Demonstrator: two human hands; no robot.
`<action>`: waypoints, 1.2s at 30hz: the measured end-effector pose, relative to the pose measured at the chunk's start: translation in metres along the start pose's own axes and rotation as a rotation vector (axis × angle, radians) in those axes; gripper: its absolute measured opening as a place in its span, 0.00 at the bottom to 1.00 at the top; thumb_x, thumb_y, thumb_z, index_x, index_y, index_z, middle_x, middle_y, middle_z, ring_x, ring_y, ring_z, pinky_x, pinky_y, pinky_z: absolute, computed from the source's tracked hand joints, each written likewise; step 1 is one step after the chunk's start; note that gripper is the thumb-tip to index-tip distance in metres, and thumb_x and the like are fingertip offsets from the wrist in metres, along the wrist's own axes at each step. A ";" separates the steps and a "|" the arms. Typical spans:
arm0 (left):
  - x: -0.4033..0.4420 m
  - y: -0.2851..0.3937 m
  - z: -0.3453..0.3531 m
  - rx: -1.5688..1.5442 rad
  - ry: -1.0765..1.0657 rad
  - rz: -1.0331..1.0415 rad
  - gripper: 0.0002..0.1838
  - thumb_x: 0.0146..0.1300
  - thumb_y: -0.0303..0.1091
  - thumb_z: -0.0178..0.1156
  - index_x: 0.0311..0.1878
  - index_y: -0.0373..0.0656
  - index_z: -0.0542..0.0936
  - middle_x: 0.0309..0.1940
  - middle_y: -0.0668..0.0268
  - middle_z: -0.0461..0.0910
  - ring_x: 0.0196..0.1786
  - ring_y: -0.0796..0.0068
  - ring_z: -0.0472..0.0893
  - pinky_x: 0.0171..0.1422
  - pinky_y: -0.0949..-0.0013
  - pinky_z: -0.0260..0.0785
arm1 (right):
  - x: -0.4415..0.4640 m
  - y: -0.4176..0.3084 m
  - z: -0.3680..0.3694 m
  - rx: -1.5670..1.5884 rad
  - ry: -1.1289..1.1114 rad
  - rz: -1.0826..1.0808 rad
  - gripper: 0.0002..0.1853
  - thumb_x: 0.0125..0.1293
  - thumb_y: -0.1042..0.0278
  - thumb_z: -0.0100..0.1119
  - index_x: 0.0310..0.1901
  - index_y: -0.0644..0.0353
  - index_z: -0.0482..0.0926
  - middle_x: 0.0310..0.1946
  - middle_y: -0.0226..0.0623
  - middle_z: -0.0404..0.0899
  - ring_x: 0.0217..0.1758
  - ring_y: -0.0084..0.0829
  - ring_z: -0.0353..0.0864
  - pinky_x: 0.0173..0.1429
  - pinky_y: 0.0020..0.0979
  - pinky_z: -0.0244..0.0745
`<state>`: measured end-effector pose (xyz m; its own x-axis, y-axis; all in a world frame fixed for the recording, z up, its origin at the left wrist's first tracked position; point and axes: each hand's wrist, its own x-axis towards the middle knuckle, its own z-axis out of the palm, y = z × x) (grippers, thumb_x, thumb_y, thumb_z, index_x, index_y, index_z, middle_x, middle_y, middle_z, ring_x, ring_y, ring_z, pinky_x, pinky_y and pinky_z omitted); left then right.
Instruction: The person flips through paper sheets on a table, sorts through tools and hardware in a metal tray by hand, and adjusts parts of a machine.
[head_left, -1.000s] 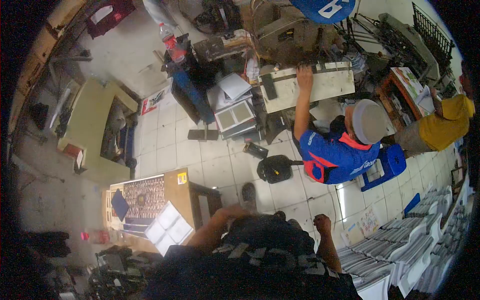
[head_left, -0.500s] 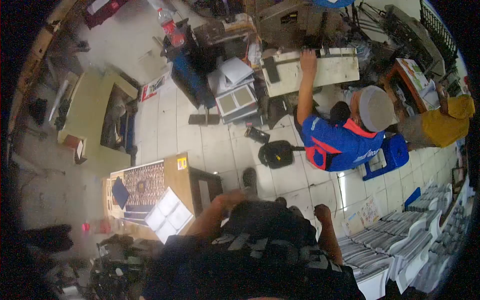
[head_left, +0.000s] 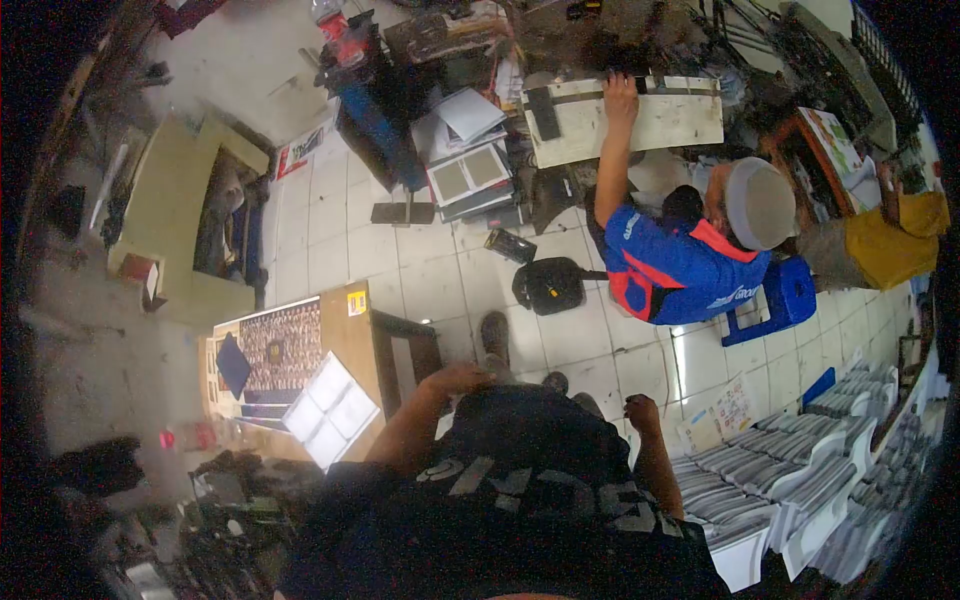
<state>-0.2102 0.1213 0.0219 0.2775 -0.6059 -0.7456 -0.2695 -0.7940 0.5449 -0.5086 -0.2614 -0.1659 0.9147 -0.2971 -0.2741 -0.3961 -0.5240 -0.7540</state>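
My left hand is in front of my dark shirt, at its left edge; its fingertips are hidden or blurred there. To the right of the shirt hangs my right hand, its fingers curled in. Whether anything is inside those fingers cannot be seen. Left of my left hand stands a wooden table with an open white booklet and a dark blue booklet on it. Stacks of printed paper lie closest to my right hand, which appears apart from them.
Ahead, a black bag lies on the tiled floor. A co-worker in a blue shirt sits on a blue stool, one hand on a pale board. Another person in yellow is at right. Paper piles stand ahead.
The view has shifted slightly, with the table and bag now a little higher and further left. My right hand shows slightly higher. The co-worker's hand stays on the pale board.
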 end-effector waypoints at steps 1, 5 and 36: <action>0.001 -0.001 -0.001 0.011 0.012 0.008 0.29 0.63 0.59 0.42 0.50 0.44 0.77 0.51 0.53 0.74 0.56 0.50 0.70 0.63 0.57 0.57 | 0.002 -0.001 -0.001 0.026 0.005 -0.057 0.11 0.50 0.74 0.52 0.35 0.69 0.78 0.26 0.42 0.79 0.25 0.30 0.80 0.31 0.29 0.76; 0.046 -0.071 0.033 0.054 0.136 0.217 0.29 0.61 0.60 0.44 0.48 0.44 0.78 0.51 0.51 0.73 0.56 0.50 0.70 0.61 0.57 0.60 | 0.002 -0.003 -0.004 0.086 0.028 0.052 0.09 0.54 0.74 0.53 0.36 0.69 0.78 0.25 0.41 0.79 0.24 0.29 0.78 0.30 0.28 0.75; 0.032 -0.098 0.048 0.075 0.416 0.054 0.19 0.58 0.49 0.52 0.34 0.41 0.81 0.32 0.54 0.80 0.40 0.53 0.79 0.46 0.57 0.70 | 0.011 -0.005 -0.007 -0.381 -0.027 -0.125 0.10 0.43 0.63 0.59 0.30 0.54 0.81 0.30 0.34 0.81 0.36 0.36 0.79 0.40 0.35 0.75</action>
<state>-0.2187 0.1817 -0.0737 0.6055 -0.6274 -0.4896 -0.3563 -0.7639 0.5381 -0.4966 -0.2678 -0.1608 0.9576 -0.1940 -0.2132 -0.2783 -0.8150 -0.5083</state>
